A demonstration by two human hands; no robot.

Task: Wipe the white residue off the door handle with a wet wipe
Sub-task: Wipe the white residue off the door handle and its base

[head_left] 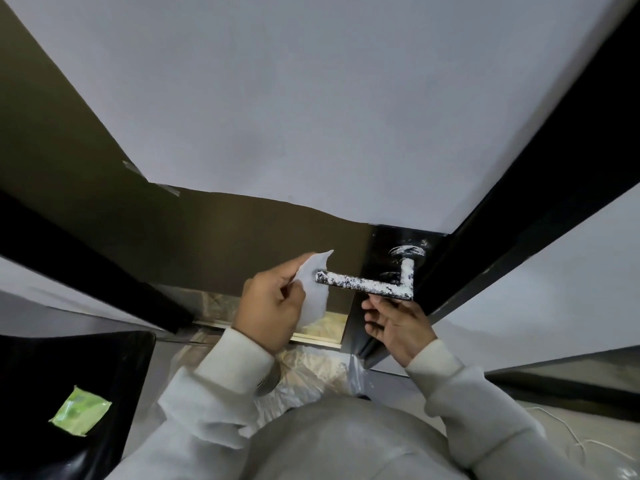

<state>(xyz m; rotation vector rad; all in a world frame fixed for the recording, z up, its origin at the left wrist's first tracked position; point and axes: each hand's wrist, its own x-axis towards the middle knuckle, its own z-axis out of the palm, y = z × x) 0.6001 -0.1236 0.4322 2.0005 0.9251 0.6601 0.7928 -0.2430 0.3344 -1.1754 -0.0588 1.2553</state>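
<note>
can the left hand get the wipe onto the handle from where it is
Probably yes. The left hand holds the wipe right at the free tip of the handle, with nothing between them. The right hand sits under the handle's bend, away from the tip.

Two hands (268, 306) (394, 323) — one wipe (313, 289), one door handle (367, 284), one green packet (80, 410).

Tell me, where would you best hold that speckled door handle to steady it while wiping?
Hold the door handle near its bend by the door, from below, as the right hand is placed. That leaves the long bar and free end clear for the wet wipe in the left hand.
</note>
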